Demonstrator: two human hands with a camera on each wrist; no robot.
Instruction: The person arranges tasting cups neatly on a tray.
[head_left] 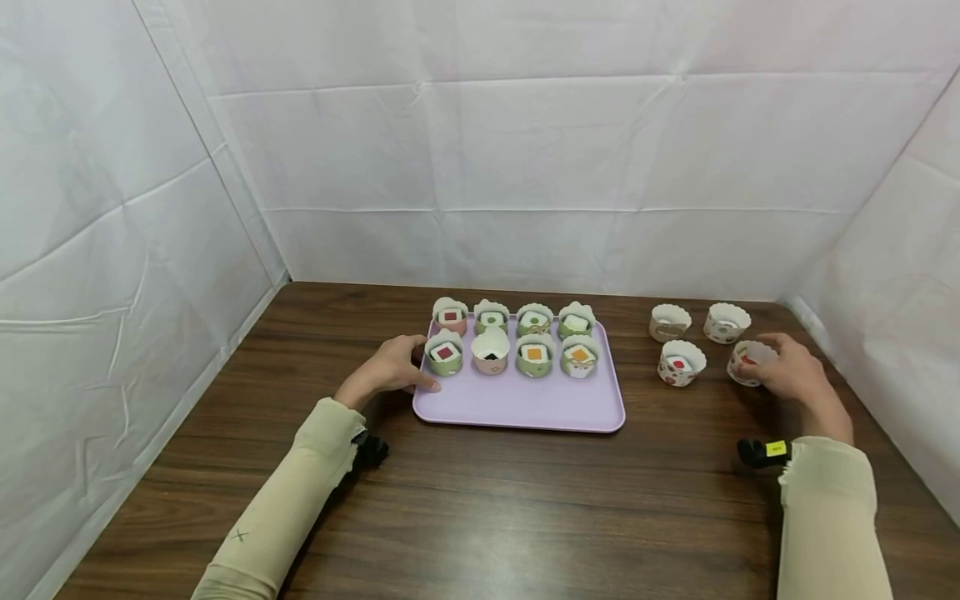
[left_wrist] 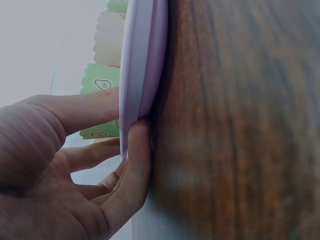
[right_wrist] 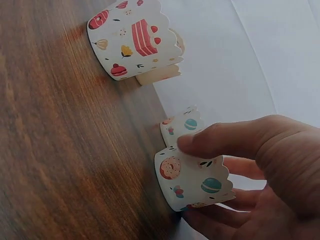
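Note:
My left hand (head_left: 390, 365) grips the left edge of a lilac tray (head_left: 517, 410). In the left wrist view, the thumb lies over the tray rim (left_wrist: 137, 65) and a finger is bent under it. Far to the right, my right hand (head_left: 801, 373) holds a white paper baking cup (right_wrist: 192, 180) printed with doughnuts and macarons. Its thumb presses one side, while the other fingers are partly hidden behind the cup. Next to it stands a paper cup with a cake print (right_wrist: 135, 42), which has a white piece with a red centre inside.
Two rows of green and pink paper cups (head_left: 534, 367) stand on the tray, most with white pieces with coloured centres. Two more cups, one brown-marked (head_left: 670, 325) and one patterned (head_left: 726, 327), stand behind the right-hand pair. White cloth (head_left: 525, 150) encloses the wooden table (head_left: 540, 508).

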